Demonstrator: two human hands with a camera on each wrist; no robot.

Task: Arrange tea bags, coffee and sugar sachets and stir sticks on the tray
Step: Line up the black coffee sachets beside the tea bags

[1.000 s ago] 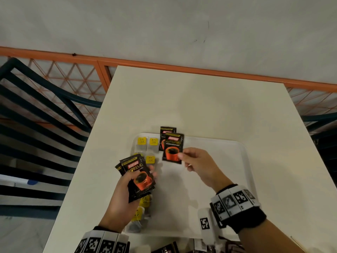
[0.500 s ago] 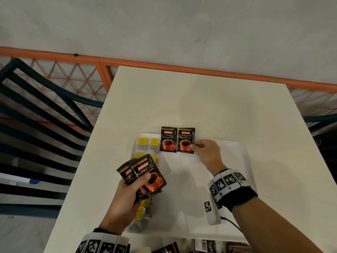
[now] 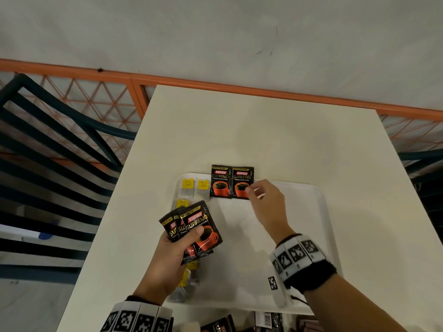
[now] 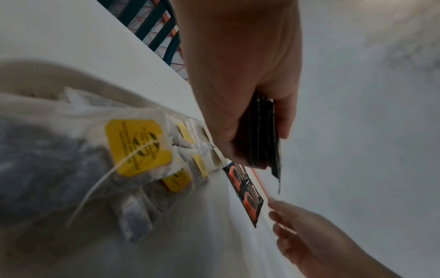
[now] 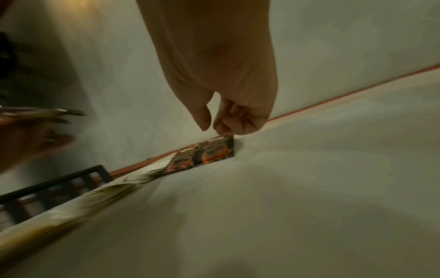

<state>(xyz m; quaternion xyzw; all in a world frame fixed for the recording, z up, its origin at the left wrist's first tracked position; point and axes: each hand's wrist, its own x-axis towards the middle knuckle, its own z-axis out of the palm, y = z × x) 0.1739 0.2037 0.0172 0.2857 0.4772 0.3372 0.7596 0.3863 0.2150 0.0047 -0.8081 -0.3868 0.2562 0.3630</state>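
Now the white tray [image 3: 309, 212] holds tea bags [image 3: 194, 188] at its far-left corner; beside them, two Kopiko sachets [image 3: 231, 182] stand lengthwise side by side; right hand [image 3: 265, 202], fingers loosely curled and empty, hovers at their right edge; left hand [image 3: 177, 250] clamps the spare sachets [image 3: 194, 226], nearer the tray's left rim.

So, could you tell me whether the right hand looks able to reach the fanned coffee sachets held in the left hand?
Probably yes: the right hand holds nothing, and only bare tray lies between it and the fanned coffee sachets in the left hand.
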